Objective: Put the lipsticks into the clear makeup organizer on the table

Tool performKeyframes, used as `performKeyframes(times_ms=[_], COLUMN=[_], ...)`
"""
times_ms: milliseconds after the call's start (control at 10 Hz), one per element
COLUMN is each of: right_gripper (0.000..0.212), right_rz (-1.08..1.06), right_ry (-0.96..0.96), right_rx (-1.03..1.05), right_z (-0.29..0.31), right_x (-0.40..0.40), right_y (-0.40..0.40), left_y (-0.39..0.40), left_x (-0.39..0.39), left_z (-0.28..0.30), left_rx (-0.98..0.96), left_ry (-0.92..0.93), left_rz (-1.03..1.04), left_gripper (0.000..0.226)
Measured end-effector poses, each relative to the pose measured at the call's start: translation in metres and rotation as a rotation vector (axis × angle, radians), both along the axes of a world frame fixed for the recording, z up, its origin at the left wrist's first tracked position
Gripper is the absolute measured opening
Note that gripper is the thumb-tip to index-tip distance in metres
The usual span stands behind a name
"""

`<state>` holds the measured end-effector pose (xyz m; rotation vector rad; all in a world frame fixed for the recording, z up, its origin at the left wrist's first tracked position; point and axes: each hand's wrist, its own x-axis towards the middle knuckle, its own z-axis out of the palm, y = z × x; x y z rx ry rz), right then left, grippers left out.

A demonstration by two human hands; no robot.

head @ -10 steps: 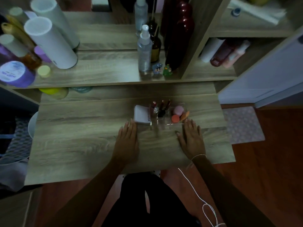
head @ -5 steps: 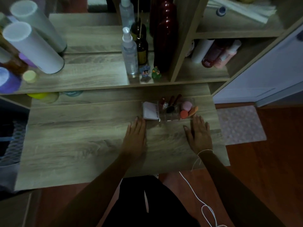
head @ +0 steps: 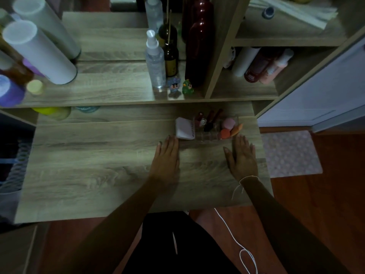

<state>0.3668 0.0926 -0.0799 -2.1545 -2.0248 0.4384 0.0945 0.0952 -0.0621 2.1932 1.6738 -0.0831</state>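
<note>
A clear makeup organizer [head: 209,136] stands at the far right of the wooden table [head: 98,171]. Several dark red lipsticks [head: 210,120] stand upright in its middle slots. Pink and orange sponges [head: 227,127] fill its right end, and a white compact [head: 184,128] leans at its left end. My left hand [head: 167,157] lies flat on the table just in front of the compact, palm down, holding nothing. My right hand [head: 242,157] lies flat in front of the organizer's right end, also holding nothing.
A raised shelf [head: 108,91] behind the table carries a spray bottle [head: 155,60], dark bottles [head: 199,46], two small figurines [head: 180,87] and white tubes [head: 39,50] at the left. Side cubbies at the right hold more bottles [head: 262,66]. A white cord [head: 237,240] hangs from my right wrist.
Both hands stay flat on the table. The view has shifted, so the organizer and hands sit further right in the picture.
</note>
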Motion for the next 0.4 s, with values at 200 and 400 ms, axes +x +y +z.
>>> performKeyframes(times_ms=[200, 400], right_gripper=[0.063, 0.069], right_rz=[0.0, -0.16], right_ry=[0.019, 0.181], right_rx=[0.005, 0.059], right_z=[-0.002, -0.012], right_x=[-0.001, -0.012], right_y=[-0.001, -0.022], left_y=[-0.002, -0.027], left_x=[-0.001, 0.011], left_z=[-0.001, -0.012], left_rx=[-0.002, -0.021], left_ry=[-0.033, -0.178], left_rz=[0.018, 0.16], left_gripper=[0.068, 0.076])
